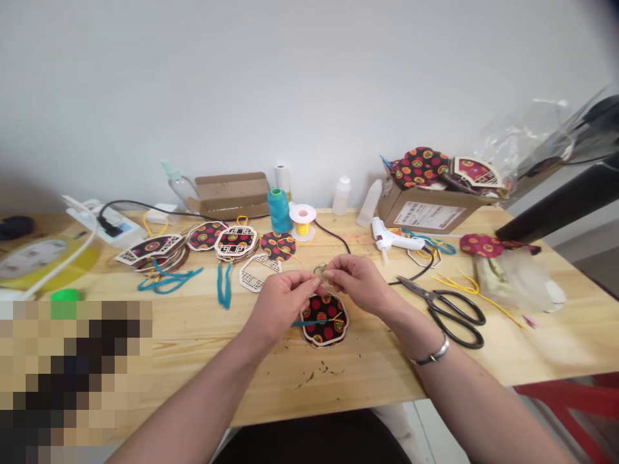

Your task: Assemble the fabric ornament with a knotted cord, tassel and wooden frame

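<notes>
Just above a dark, red-patterned piece with a pale rim [325, 320], my two hands meet, fingertips nearly touching. My left hand [294, 293] is closed in a pinch, and my right hand [355, 280] pinches beside it. A small thin greenish loop [320, 268] shows at the fingertips of my right hand; what my left fingers pinch is too small to make out. A teal cord [309, 323] and a short yellow thread lie across the patterned piece.
Black scissors [442, 306] and a white glue gun [397, 240] lie to the right. Behind stand a teal thread cone [279, 211], a yellow spool [302, 225] and a cardboard box [420, 209]. Patterned pieces with teal cords [236, 242] lie left. Yellow tape [72, 261] is far left.
</notes>
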{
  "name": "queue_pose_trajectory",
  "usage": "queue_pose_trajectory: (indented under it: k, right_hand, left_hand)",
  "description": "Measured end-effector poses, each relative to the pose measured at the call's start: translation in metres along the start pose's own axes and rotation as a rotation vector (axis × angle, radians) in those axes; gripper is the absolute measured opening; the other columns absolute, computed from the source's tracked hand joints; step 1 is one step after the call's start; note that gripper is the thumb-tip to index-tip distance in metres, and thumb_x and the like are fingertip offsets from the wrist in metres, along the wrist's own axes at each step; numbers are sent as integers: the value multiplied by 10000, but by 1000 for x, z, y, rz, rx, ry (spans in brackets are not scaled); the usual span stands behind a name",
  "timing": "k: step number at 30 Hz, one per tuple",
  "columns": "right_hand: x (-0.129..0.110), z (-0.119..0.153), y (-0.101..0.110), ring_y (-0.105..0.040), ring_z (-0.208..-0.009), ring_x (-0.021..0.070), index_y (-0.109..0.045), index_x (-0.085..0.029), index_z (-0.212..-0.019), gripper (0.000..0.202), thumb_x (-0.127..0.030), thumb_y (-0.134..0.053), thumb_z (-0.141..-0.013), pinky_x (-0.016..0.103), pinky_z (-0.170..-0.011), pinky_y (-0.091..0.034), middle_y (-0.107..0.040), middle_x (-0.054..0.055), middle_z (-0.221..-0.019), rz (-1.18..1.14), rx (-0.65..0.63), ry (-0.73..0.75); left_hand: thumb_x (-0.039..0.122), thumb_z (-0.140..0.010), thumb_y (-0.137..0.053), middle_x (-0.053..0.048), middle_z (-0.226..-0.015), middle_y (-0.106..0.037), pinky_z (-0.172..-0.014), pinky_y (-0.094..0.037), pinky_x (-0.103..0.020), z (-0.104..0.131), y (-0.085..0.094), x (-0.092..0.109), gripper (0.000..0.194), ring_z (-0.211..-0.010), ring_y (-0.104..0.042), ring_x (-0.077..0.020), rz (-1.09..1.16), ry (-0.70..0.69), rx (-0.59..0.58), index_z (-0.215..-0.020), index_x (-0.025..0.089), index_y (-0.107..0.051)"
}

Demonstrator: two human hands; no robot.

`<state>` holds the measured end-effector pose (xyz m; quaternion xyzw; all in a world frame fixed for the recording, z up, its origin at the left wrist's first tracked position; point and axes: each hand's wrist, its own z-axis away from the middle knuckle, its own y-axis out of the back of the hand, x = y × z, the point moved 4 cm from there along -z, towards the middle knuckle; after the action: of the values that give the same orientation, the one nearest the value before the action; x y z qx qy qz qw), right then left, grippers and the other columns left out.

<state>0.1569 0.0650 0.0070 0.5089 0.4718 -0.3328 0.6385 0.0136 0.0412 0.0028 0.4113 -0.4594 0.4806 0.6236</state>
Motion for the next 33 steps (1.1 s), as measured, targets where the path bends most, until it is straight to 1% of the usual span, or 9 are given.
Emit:
queue_pose_trajectory:
  k: [3,7,11,14,17,19,24,30,33]
  right_hand:
    - [2,-1,3,-473,-528,99,-539,-175,-636,162,-248,-541,-781,236,-536,-372,-543,-21,-556,41,46,15]
    - [0,-1,7,-498,-575,114,-543,-178,-628,162,-210,-535,-787,249,-585,-377,-567,-10,-586,139,125,71]
    - [0,0,8,-513,-598,121,-553,-177,-651,151,-210,-529,-797,256,-608,-381,-582,-1,-613,174,168,64]
    - [3,-2,8,-507,-571,114,-553,-178,-653,151,-217,-530,-797,252,-595,-385,-574,-6,-591,153,184,52]
    - [7,-3,6,-486,-509,98,-549,-179,-644,167,-250,-532,-795,240,-542,-382,-557,-17,-558,37,158,28]
    - [9,-4,3,-462,-463,81,-539,-177,-646,174,-288,-551,-779,225,-485,-362,-554,-24,-554,-111,120,-19]
    - [8,-3,-5,-398,-370,38,-504,-167,-676,239,-375,-619,-707,187,-375,-257,-590,-25,-588,-458,22,-168]
    - [7,-1,-9,-365,-348,20,-491,-162,-659,316,-420,-674,-656,168,-347,-208,-559,-43,-535,-574,-21,-175]
    - [8,-2,-9,-371,-351,21,-481,-165,-649,315,-408,-681,-648,163,-351,-222,-525,-61,-509,-573,-13,-168]
  left_hand:
    - [355,-749,-615,63,-417,-428,-438,-283,-198,1,4,6,233,-417,-339,-61,-94,-22,68,-688,146,-699]
    - [330,-739,-620,47,-475,-517,-481,-355,-214,3,7,10,186,-450,-413,-84,-190,-82,184,-707,163,-697]
    - [314,-748,-628,4,-660,-641,-564,-415,-233,4,6,8,145,-589,-529,-122,-273,-259,236,-741,190,-702]
    - [272,-763,-616,-8,-700,-646,-630,-433,-248,6,1,6,120,-657,-558,-139,-337,-392,212,-745,202,-711]
    - [246,-765,-611,-17,-701,-660,-659,-439,-260,8,-5,4,115,-673,-578,-151,-372,-439,171,-748,212,-719]
    - [231,-769,-605,-25,-728,-683,-683,-442,-270,10,-9,4,121,-694,-595,-161,-394,-452,145,-770,218,-725]
    - [227,-825,-549,-34,-792,-717,-715,-444,-277,12,-16,-1,182,-731,-624,-170,-438,-460,50,-831,227,-731]
    - [212,-831,-535,-26,-810,-723,-725,-448,-277,10,-17,-1,192,-746,-634,-171,-440,-464,39,-818,236,-725]
    - [202,-801,-564,-29,-787,-698,-683,-453,-261,11,-14,4,143,-713,-614,-158,-443,-502,114,-785,219,-705]
